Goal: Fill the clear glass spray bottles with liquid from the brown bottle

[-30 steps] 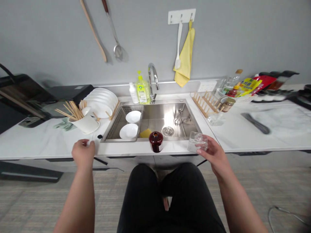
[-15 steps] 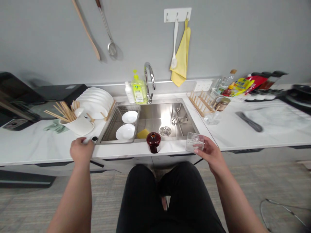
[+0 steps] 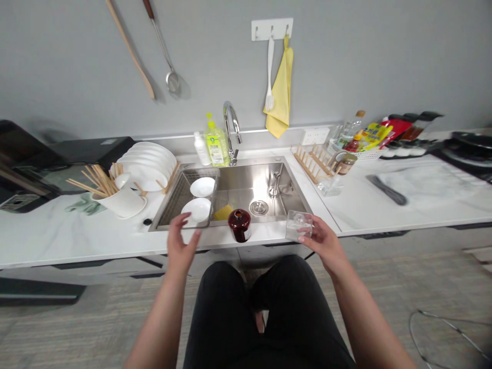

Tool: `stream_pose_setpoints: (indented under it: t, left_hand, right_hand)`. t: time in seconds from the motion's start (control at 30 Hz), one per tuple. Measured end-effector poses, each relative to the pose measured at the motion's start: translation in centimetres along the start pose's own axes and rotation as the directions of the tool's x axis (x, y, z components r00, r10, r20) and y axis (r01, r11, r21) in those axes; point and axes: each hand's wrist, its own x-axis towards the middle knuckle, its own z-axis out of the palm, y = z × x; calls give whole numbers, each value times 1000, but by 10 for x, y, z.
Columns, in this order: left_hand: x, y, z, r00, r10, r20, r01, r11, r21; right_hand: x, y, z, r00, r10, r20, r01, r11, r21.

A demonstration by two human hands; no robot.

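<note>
My right hand has its thumb and fingers on a clear square container at the front edge of the sink. A dark red glass bottle with a narrow opening on top stands on the counter between my two hands. My left hand is open and holds nothing, with thumb and fingers spread in front of the draining basket. Inside that basket are two white bowls. A small white thing with a black end lies on the counter left of the sink.
The sink has a tall faucet behind it and a yellow sponge inside. To the left are white plates in a rack and a chopstick holder. A wooden rack and jar stand at right.
My left hand has let go of the small white thing with the black end and moved right, opening. My right hand still holds the clear container. The view has shifted slightly.
</note>
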Motion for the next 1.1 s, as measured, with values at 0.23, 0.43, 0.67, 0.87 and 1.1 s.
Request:
stream_pose_setpoints:
  t: [0.23,0.43,0.67,0.87,1.1]
  left_hand:
    - [-37,48,106,946,-109,307,176,964,-202]
    - [-19,53,115,913,-295,283,355,915,-191]
    - [50,78,93,948,-76,308,115,987,-112]
    - [130,61,117,949,45,313,-29,998,-54]
    - [200,-13,181,947,0,323,4,1000,-13]
  right_hand:
    - [-6,4,2,1000,7,16,-7,1000,5]
    - [-9,11,8,998,-8,60,8,1000,3]
    - [42,3,27,980,-111,165,117,993,-31]
    - [160,2,57,924,-219,313,278,948,-155]
    - [292,28,107,892,24,452,177,900,-398]
